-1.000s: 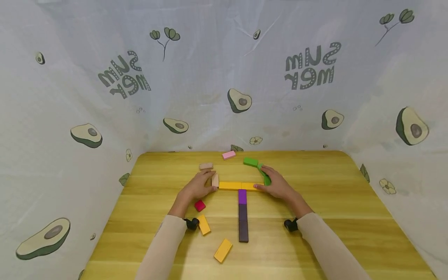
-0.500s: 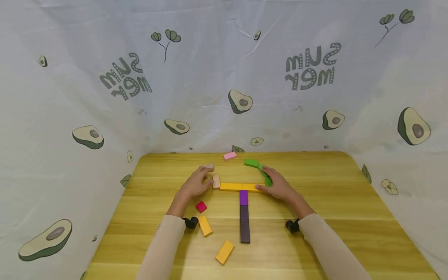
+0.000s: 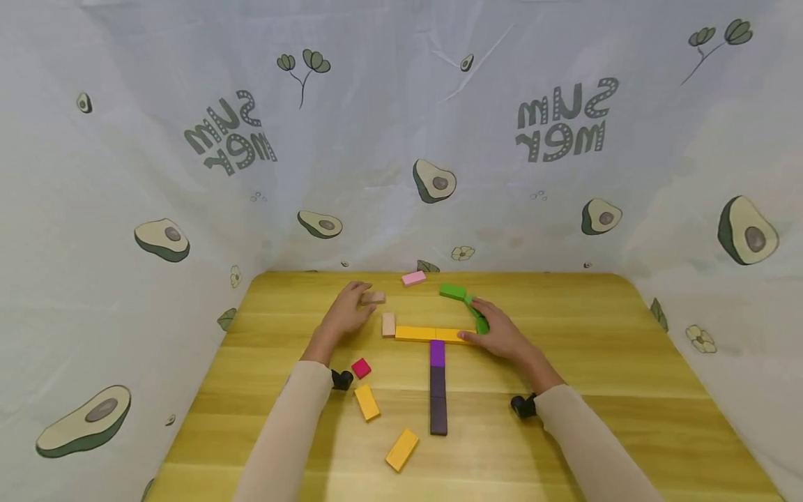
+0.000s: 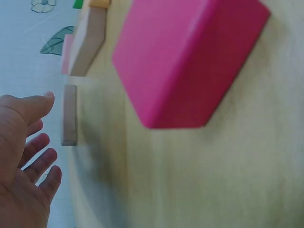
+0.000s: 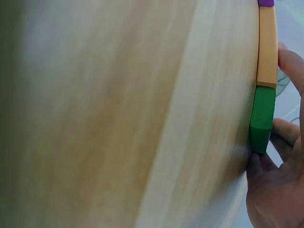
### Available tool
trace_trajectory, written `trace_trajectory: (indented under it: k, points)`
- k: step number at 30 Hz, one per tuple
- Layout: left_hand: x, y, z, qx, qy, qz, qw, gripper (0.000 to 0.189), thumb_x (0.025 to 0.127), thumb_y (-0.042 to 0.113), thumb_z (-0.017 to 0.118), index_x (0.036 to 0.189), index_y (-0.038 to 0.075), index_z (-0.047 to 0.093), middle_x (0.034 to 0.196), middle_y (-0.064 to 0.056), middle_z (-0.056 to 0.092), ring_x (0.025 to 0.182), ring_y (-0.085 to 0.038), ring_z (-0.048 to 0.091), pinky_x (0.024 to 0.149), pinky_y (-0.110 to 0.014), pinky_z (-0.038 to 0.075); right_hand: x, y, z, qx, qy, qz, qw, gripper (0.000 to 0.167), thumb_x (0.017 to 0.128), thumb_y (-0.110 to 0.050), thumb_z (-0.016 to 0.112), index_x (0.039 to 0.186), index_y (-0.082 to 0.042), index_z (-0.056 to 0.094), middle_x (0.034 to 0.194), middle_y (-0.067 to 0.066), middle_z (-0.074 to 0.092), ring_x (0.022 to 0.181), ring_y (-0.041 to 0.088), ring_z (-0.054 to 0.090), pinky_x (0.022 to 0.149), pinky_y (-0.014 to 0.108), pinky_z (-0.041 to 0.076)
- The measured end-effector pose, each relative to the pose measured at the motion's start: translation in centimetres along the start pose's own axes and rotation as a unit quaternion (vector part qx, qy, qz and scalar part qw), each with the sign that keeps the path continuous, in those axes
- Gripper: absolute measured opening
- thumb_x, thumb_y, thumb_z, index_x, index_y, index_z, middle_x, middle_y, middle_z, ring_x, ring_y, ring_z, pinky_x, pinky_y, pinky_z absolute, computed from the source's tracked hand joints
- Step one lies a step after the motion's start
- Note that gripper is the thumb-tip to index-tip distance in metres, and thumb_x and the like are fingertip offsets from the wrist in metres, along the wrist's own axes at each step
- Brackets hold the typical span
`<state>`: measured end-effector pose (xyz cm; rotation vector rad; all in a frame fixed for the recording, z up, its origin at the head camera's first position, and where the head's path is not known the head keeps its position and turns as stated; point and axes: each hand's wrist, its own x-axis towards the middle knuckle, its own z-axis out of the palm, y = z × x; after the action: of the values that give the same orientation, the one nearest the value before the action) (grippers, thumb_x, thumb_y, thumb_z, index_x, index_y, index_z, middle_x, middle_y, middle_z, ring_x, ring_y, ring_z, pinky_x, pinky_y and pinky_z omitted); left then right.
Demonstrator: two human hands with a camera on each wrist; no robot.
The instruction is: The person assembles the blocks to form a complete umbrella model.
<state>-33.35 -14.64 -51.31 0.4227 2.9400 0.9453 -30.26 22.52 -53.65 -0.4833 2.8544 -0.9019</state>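
Observation:
My left hand reaches over a beige wooden block at the back left. In the left wrist view its fingers are spread, with a gap to that block. A second beige block stands at the left end of a row of two yellow blocks. My right hand rests at the row's right end. Its thumb touches the right yellow block, and its fingers lie around the green block, partly hiding it. Further green blocks continue backward in a bent line.
A purple block and two dark blocks run from the row toward the front. Loose on the wooden table lie a red block, two yellow blocks and a pink block. Printed cloth surrounds the table's back and sides.
My left hand has let go of the beige block at the row's left end and moved back and left to the other beige block. My right hand has stayed in place.

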Motion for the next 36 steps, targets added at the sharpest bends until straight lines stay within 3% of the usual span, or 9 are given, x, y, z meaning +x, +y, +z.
trace_trajectory:
  k: [5, 10, 16, 26, 31, 36]
  points:
    - [0.7, -1.2, 0.8, 0.006, -0.012, -0.021, 0.9997, 0.060, 0.103, 0.028, 0.065, 0.154, 0.004, 0.046, 0.159, -0.019, 0.042, 0.147, -0.039, 0.040, 0.124, -0.052, 0.034, -0.1, -0.1, 0.2, 0.008, 0.011, -0.004, 0.9999, 0.091, 0.093, -0.048, 0.072, 0.158, 0.002, 0.035, 0.165, 0.026, 0.029, 0.150, 0.053, 0.028, 0.119, 0.070, 0.027]
    - [1.2, -2.0, 1.2, 0.026, -0.005, -0.020, 0.9994, 0.060, 0.102, 0.031, 0.066, 0.153, 0.005, 0.049, 0.153, -0.021, 0.049, 0.142, -0.040, 0.046, 0.120, -0.052, 0.039, 0.1, 0.1, 0.3, 0.007, 0.010, -0.003, 0.9999, 0.092, 0.093, -0.051, 0.071, 0.159, 0.001, 0.034, 0.166, 0.025, 0.028, 0.151, 0.051, 0.027, 0.120, 0.069, 0.027]
    - [1.2, -2.1, 1.4, 0.041, 0.013, -0.019, 0.9989, 0.049, 0.101, 0.028, 0.067, 0.143, 0.003, 0.060, 0.138, -0.019, 0.059, 0.128, -0.037, 0.055, 0.113, -0.048, 0.046, 0.1, 0.1, 0.2, 0.010, 0.003, 0.005, 0.9999, 0.094, 0.092, -0.053, 0.072, 0.159, 0.000, 0.033, 0.167, 0.024, 0.027, 0.151, 0.051, 0.027, 0.120, 0.069, 0.026]
    - [1.1, -1.8, 1.4, 0.027, 0.030, -0.043, 0.9983, 0.042, 0.102, 0.028, 0.067, 0.135, 0.002, 0.066, 0.130, -0.018, 0.062, 0.120, -0.034, 0.058, 0.107, -0.048, 0.050, 0.1, 0.1, 0.3, 0.015, 0.004, 0.008, 0.9998, 0.094, 0.092, -0.052, 0.072, 0.159, -0.001, 0.033, 0.167, 0.024, 0.027, 0.151, 0.051, 0.027, 0.120, 0.070, 0.026]
    - [1.0, -1.8, 1.4, -0.010, 0.035, -0.058, 0.9976, 0.040, 0.100, 0.030, 0.070, 0.131, 0.004, 0.070, 0.125, -0.015, 0.066, 0.113, -0.031, 0.062, 0.102, -0.046, 0.053, 0.0, 0.2, 0.3, 0.018, -0.001, 0.009, 0.9998, 0.094, 0.092, -0.053, 0.072, 0.160, -0.001, 0.033, 0.167, 0.023, 0.026, 0.152, 0.051, 0.026, 0.121, 0.069, 0.026]
    - [1.0, -1.0, 1.2, -0.068, 0.037, -0.077, 0.9941, 0.043, 0.097, 0.033, 0.073, 0.131, 0.007, 0.071, 0.129, -0.015, 0.068, 0.117, -0.031, 0.063, 0.104, -0.046, 0.053, 0.2, 0.1, 0.3, 0.013, 0.001, 0.008, 0.9999, 0.094, 0.092, -0.052, 0.071, 0.160, -0.001, 0.032, 0.167, 0.024, 0.026, 0.152, 0.050, 0.026, 0.121, 0.069, 0.026]
